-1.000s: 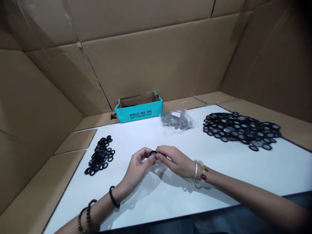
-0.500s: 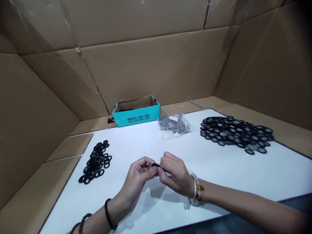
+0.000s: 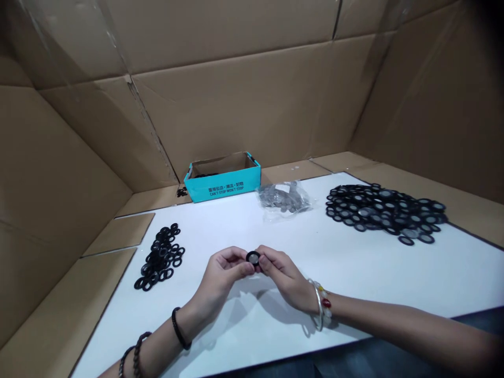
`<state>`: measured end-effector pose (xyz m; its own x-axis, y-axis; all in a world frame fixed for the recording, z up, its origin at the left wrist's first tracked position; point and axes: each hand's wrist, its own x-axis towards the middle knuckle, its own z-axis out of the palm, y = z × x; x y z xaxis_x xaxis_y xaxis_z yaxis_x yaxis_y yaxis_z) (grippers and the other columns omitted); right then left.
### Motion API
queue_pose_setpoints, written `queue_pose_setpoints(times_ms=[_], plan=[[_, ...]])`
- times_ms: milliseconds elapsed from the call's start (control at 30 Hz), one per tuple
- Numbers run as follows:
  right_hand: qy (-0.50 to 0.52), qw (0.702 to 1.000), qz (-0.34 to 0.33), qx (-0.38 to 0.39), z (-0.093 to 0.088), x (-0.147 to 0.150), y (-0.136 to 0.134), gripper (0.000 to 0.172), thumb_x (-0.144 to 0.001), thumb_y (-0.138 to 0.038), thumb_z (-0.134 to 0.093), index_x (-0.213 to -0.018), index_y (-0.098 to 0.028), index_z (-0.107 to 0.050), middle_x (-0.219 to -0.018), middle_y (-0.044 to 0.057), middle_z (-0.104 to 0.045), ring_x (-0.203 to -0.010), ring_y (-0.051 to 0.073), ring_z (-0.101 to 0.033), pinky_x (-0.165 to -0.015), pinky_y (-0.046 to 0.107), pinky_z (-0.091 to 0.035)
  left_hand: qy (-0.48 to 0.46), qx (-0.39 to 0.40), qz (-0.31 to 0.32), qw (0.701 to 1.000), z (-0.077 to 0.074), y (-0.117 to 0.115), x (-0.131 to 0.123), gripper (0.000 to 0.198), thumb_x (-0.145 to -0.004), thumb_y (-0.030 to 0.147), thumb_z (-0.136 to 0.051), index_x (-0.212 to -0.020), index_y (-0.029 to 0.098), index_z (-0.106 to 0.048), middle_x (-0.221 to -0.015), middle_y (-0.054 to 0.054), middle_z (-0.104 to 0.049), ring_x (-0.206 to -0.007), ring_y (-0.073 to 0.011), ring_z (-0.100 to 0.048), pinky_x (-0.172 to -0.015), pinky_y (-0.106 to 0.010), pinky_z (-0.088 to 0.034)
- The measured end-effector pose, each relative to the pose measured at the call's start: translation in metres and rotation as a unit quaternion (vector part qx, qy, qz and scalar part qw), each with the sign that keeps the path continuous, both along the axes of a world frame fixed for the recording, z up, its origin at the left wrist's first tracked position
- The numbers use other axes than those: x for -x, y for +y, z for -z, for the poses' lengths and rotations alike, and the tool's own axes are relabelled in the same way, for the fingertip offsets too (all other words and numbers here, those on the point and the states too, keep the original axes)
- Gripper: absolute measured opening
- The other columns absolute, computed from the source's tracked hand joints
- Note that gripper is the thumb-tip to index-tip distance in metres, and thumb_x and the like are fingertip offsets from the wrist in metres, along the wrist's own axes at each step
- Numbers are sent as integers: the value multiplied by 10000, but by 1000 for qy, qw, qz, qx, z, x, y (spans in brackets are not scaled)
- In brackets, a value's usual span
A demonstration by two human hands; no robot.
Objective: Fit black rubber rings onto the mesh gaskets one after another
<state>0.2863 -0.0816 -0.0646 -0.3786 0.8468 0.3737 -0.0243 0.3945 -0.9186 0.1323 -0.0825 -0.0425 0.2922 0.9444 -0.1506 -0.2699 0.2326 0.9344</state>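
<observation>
Left hand: the left hand (image 3: pixel 222 273) is raised just above the white table (image 3: pixel 354 283), thumb and fingertips pinched on the left edge of a small black ring (image 3: pixel 253 257).
Right hand: the right hand (image 3: pixel 285 275) meets it from the other side, its fingertips closed on the ring's right edge.
Ring: held between both hands over the near middle of the table, face tilted toward the camera, with a grey disc showing inside its black rim.
Wrists: dark bead bracelets on the left wrist, a silver bangle and beads on the right.
Left of the hands: a pile of plain black rings (image 3: pixel 159 257) lies on the table.
Far right: a wider spread of black rings with grey centres (image 3: pixel 384 212).
Far middle: a clear bag of grey discs (image 3: pixel 283 198), beside a teal cardboard box (image 3: pixel 223 177).
Surround: brown cardboard walls (image 3: pixel 252 94) stand around the table.
</observation>
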Motion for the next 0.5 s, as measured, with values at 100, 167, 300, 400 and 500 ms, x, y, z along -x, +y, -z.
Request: queue_pose_setpoints(times_ms=[100, 167, 300, 400, 500], plan=[[8, 1000, 0, 6, 0, 1, 0, 396, -900, -502, -321, -698, -176, -419, -626, -17, -389, -584, 98, -372, -549, 228, -331, 11, -16, 1, 1000, 0, 0, 1, 184, -583, 195, -777, -696, 136, -645, -681, -18, -675, -652, -118, -598, -680, -235, -451], [12, 1000, -3, 5, 0, 2, 1, 396, -898, -503, -326, -698, -176, -423, -628, -16, -408, -586, 98, -392, -554, 227, -341, 32, -31, 3, 999, 0, 0, 2, 166, -617, 221, -758, -711, 137, -650, -688, -20, -674, -665, -117, -598, -680, -228, -449], [-17, 1000, 21, -15, -1, 1, 6, 378, -904, -457, -346, -692, -168, -465, -651, 5, -498, -624, 112, -472, -597, 236, -381, 98, -60, 3, 993, -2, 2, 4, 180, -694, 289, -700, -778, 137, -651, -710, -27, -663, -686, -125, -597, -673, -227, -444], [-60, 996, 41, -52, -2, 0, 7, 348, -910, -389, -358, -684, -166, -499, -657, 16, -540, -635, 120, -504, -609, 241, -392, 115, -63, 6, 991, -2, 4, 4, 213, -688, 315, -702, -760, 126, -636, -672, -18, -629, -639, -115, -567, -633, -220, -431], [-89, 988, 53, -112, -1, 0, 4, 297, -904, -289, -372, -665, -168, -500, -635, 15, -528, -618, 118, -489, -594, 243, -383, 90, -51, 33, 994, -2, 3, 3, 235, -691, 342, -693, -716, 121, -617, -641, -8, -587, -622, -106, -531, -627, -219, -420]])
